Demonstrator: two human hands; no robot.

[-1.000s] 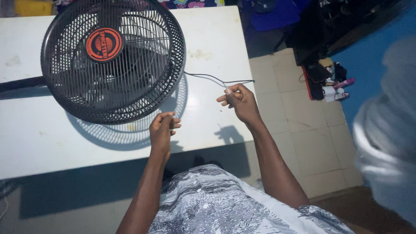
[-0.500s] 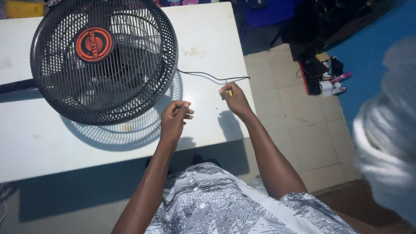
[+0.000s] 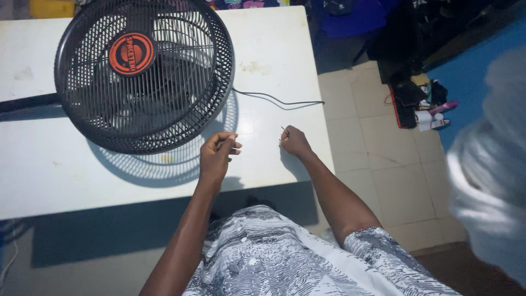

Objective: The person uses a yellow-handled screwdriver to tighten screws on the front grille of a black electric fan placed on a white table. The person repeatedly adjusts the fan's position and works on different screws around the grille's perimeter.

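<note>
- We hold a thin, short, pin-like piece (image 3: 284,130) pinched in the closed fingers of our right hand (image 3: 295,142), just above the near right part of the white table (image 3: 44,175); it is too small for us to tell what it is.
- Our left hand (image 3: 215,155) is loosely curled, thumb pressed to the fingertips; whether it grips anything, we cannot tell.
- Our left hand hovers at the near rim of a white fan grille (image 3: 181,164) that lies flat on the table.
- On top of that grille rests a black fan head (image 3: 145,77), its round cage facing up, with an orange disc (image 3: 131,53) at the centre.
- A thin black cord (image 3: 279,102) runs from the fan head's right side across the table to its right edge, well beyond our right hand.
- Our two hands are near each other but apart.
- Our lap, in grey-and-white patterned cloth (image 3: 274,257), fills the foreground.
- To the right of the table we see a pale tiled floor (image 3: 378,159), with a clutter of small things (image 3: 422,107) against a blue wall.
</note>
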